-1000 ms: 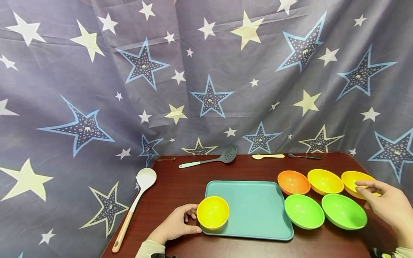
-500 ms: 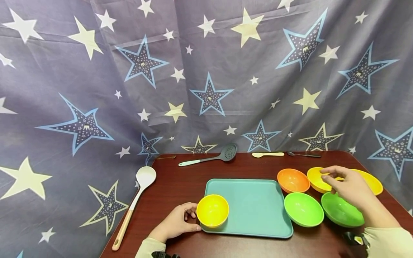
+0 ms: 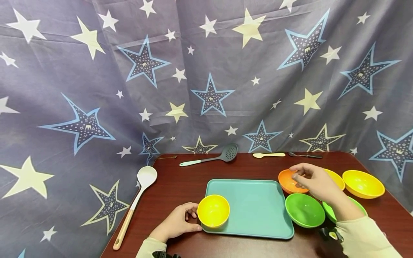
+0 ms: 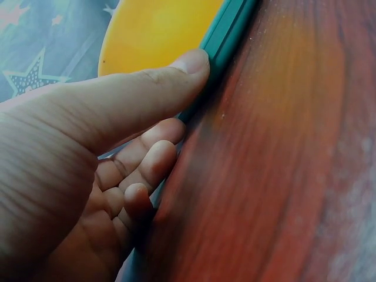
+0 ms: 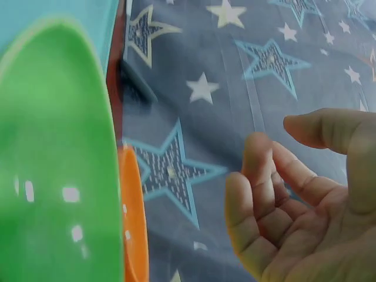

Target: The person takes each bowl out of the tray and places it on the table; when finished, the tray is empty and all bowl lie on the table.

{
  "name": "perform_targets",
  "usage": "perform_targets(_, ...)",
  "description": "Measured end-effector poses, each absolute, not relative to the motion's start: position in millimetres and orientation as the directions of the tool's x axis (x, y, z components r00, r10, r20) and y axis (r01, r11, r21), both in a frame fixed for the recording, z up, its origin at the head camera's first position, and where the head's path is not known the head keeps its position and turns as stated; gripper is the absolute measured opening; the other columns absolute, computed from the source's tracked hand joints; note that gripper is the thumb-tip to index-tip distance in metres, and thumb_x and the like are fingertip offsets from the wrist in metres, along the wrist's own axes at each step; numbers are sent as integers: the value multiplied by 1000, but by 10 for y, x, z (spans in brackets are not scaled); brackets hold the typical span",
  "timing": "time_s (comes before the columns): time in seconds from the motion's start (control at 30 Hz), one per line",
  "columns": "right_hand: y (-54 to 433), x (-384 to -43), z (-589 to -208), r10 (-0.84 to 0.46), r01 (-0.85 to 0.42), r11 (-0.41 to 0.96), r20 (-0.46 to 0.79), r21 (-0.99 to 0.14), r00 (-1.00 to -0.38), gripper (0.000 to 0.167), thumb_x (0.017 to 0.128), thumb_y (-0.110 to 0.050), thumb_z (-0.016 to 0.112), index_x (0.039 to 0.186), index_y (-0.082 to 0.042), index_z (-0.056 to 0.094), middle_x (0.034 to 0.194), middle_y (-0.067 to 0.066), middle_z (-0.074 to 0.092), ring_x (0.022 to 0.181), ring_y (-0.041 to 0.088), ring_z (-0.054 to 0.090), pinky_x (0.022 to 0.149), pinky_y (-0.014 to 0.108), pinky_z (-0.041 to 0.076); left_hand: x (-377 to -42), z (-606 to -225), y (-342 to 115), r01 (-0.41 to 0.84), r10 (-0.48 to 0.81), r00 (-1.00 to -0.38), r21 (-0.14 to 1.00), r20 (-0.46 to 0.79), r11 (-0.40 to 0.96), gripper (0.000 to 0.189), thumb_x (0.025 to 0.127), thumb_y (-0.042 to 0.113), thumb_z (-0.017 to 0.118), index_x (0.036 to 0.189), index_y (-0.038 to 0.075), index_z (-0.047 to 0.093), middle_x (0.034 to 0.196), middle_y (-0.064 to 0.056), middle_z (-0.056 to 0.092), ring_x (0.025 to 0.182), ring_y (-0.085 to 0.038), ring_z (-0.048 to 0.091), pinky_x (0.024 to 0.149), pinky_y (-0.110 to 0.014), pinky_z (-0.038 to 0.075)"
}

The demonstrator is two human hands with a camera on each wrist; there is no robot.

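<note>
My left hand rests at the left edge of the teal tray, fingers loosely bent. In the left wrist view its thumb touches the tray's rim, beside a yellow bowl standing on the tray's left end. Over the orange bowl hovers my right hand, its fingers loosely curled around nothing. In front of the orange bowl is a green bowl. A second green bowl is partly hidden by my right forearm. Two more yellow bowls stand at the right.
A white ladle with a wooden handle lies along the left table edge. Toward the back lie a grey slotted spoon, a cream spoon and a small dark spoon. Star-patterned cloth hangs behind the table.
My right hand has moved left, from the far-right yellow bowl across the middle yellow one to above the orange bowl. The left hand, tray and bowls have stayed put.
</note>
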State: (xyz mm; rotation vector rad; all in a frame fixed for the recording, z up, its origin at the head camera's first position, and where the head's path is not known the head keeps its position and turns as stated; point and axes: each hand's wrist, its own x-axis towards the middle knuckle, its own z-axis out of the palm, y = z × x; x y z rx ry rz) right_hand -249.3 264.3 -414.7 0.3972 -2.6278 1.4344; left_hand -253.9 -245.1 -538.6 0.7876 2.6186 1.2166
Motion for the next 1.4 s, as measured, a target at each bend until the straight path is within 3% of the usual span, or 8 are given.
perform_targets(0.23, 2311, -2566, -4185, -238, -313, 413, 230, -856, -944, 33, 101, -8, 70, 130, 5, 63, 99, 15, 68, 75, 22, 70, 66, 32, 59, -2549, -5396, -2449, 402, 517, -852, 736, 83, 544, 56, 80, 38, 93, 129, 27, 67, 102, 10, 66, 93, -12, 61, 77, -28, 50)
perform_targets(0.47, 2037, -2599, -4204, -261, -285, 405, 189, -869, -947, 35, 100, -9, 70, 131, 3, 62, 101, 13, 69, 80, 22, 72, 72, 32, 60, -2550, -5386, -2452, 407, 518, -850, 738, 92, 538, 57, 79, 37, 93, 129, 27, 68, 102, 9, 66, 93, -13, 62, 77, -27, 50)
perform_targets(0.63, 1889, -2597, -4224, -283, -282, 387, 178, -878, -942, 32, 99, -7, 68, 129, 3, 62, 99, 14, 68, 83, 27, 71, 73, 31, 60, -2553, -5383, -2450, 403, 517, -852, 738, 86, 541, 56, 80, 37, 93, 129, 27, 68, 102, 9, 66, 93, -12, 62, 77, -27, 50)
perform_targets(0.9, 1638, -2599, -4305, -309, -287, 423, 161, -859, -937, 31, 95, -8, 72, 125, -2, 66, 95, 8, 68, 79, 31, 72, 64, 32, 53, -2540, -5381, -2454, 398, 514, -854, 742, 84, 540, 55, 80, 36, 93, 128, 27, 68, 101, 9, 67, 92, -13, 62, 76, -28, 50)
perform_targets(1.1, 1485, -2621, -4381, -347, -281, 409, 137, -868, -928, 32, 96, -9, 72, 125, 0, 64, 96, 9, 68, 80, 35, 71, 67, 35, 55, -2542, -5390, -2455, 395, 513, -854, 748, 86, 533, 54, 79, 36, 93, 127, 27, 69, 101, 10, 67, 93, -14, 62, 76, -28, 50)
perform_targets(1.27, 1380, -2657, -4474, -377, -254, 368, 106, -895, -920, 32, 97, -10, 71, 127, 1, 62, 99, 12, 67, 84, 38, 72, 77, 44, 61, -2544, -5386, -2452, 394, 511, -855, 749, 86, 533, 54, 80, 36, 93, 127, 28, 69, 101, 10, 67, 93, -14, 62, 76, -28, 50)
perform_targets(1.4, 1307, -2682, -4536, -388, -239, 356, 90, -903, -917, 32, 97, -10, 71, 126, -1, 63, 100, 12, 68, 85, 38, 72, 75, 41, 60, -2543, -5380, -2453, 394, 511, -855, 745, 82, 539, 54, 80, 36, 93, 127, 28, 69, 102, 10, 67, 92, -13, 62, 76, -28, 50)
